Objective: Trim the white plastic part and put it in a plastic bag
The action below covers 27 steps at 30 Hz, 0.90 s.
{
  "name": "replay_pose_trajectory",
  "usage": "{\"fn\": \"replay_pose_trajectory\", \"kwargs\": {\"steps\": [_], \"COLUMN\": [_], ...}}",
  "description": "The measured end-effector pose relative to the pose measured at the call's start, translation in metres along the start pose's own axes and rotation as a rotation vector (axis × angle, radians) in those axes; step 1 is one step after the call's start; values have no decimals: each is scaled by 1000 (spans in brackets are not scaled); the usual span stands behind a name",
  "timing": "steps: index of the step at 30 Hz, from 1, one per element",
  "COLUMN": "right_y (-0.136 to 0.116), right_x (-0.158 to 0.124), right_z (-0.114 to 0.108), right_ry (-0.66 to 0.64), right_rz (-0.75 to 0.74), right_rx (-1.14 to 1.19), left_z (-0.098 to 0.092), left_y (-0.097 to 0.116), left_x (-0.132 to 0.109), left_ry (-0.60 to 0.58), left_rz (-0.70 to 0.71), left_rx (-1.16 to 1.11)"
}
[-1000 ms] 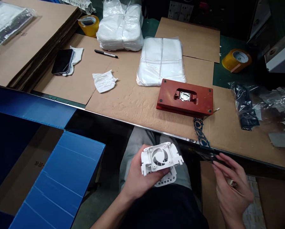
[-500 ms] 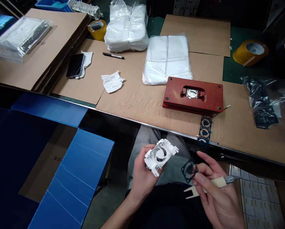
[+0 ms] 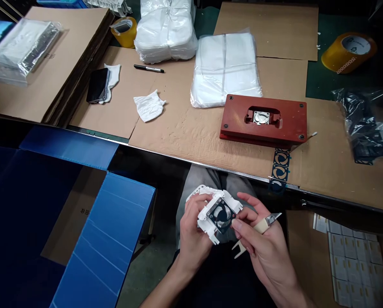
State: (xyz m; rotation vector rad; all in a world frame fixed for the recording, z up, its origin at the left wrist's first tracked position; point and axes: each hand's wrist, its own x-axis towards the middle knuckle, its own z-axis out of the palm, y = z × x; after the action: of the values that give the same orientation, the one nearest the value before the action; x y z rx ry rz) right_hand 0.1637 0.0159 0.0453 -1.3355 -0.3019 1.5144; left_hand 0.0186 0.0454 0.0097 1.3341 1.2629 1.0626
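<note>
Holding a white fan housing, both hands sit below the table edge.
</note>
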Motion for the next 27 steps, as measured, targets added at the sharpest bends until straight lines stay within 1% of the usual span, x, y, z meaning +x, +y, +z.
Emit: {"fn": "replay_pose_trajectory", "kwargs": {"steps": [5, 13, 18, 22, 27], "right_y": [-1, -3, -5, -3, -2], "right_x": [0, 4, 4, 3, 4], "right_z": [0, -3, -4, -7, -9], "right_ry": [17, 9, 2, 6, 2], "right_rz": [3, 18, 26, 12, 11], "right_rx": [-15, -63, -63, -73, -87], "left_z": [3, 0, 3, 5, 6], "left_y": [6, 2, 5, 5, 2], "left_x": [2, 5, 4, 4, 2], "left_ry": [35, -17, -38, -48, -49], "left_rz": [-18, 82, 142, 150, 125], "left_rx": [-37, 78, 129, 146, 144]}}
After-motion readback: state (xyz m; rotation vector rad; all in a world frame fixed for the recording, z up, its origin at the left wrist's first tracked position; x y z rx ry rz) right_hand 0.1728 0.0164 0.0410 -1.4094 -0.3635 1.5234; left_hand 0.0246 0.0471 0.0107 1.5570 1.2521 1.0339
